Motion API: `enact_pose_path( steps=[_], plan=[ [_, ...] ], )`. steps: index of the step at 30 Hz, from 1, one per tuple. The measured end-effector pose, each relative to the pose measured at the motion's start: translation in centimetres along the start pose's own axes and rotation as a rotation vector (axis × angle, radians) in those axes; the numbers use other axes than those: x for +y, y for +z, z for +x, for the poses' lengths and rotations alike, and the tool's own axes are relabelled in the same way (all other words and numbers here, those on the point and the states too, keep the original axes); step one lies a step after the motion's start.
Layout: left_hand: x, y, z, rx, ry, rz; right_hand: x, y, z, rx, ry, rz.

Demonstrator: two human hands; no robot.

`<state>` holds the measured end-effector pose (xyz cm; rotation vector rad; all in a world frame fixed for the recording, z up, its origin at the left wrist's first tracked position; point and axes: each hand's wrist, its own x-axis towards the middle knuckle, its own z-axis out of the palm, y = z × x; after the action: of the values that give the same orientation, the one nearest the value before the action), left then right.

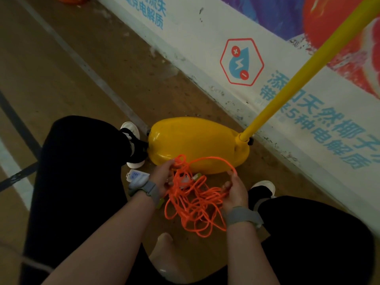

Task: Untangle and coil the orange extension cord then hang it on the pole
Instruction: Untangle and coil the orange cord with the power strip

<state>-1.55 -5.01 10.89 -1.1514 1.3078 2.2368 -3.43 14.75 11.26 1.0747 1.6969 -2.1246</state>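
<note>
i see left hand [164, 177], right hand [234, 192] gripping tangled orange extension cord [195, 204]; coiling, hanging on 2 o'clock pole [287, 89] undone.

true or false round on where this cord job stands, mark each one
1. The left hand and right hand both grip the orange cord. True.
2. The cord hangs on the yellow pole. False: it dangles between the hands, apart from the pole.
3. The cord is neatly coiled. False: its loops are a loose tangle.
4. The pole rises from a yellow base. True.
5. A socket block shows beside the left wrist. True.
</note>
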Motion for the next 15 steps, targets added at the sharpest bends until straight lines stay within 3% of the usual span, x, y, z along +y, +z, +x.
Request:
enact_pose_path(
  steps=[4, 8, 9, 11, 15],
  plan=[
    [0.0, 1.0, -0.7, -0.141, 0.073, 0.475, 2.6, 0.2, 0.2, 0.173, -0.038, -0.817],
    [-0.1, 1.3, -1.7, -0.472, -0.004, 0.638, 3.2, 0.9, -0.6, 0.040, -0.343, -1.366],
    [-0.1, 1.3, -1.9, -0.519, -0.019, 0.617, 3.3, 1.1, -0.1, -0.062, -0.436, -1.413],
    [0.2, 1.5, -2.4, -0.580, -0.051, 0.502, 3.4, 1.3, 0.4, -0.315, -0.512, -1.286],
    [0.7, 2.0, -2.5, -0.467, -0.048, 0.099, 4.0, 1.1, -0.4, -0.464, -0.344, -1.123]
  ],
)
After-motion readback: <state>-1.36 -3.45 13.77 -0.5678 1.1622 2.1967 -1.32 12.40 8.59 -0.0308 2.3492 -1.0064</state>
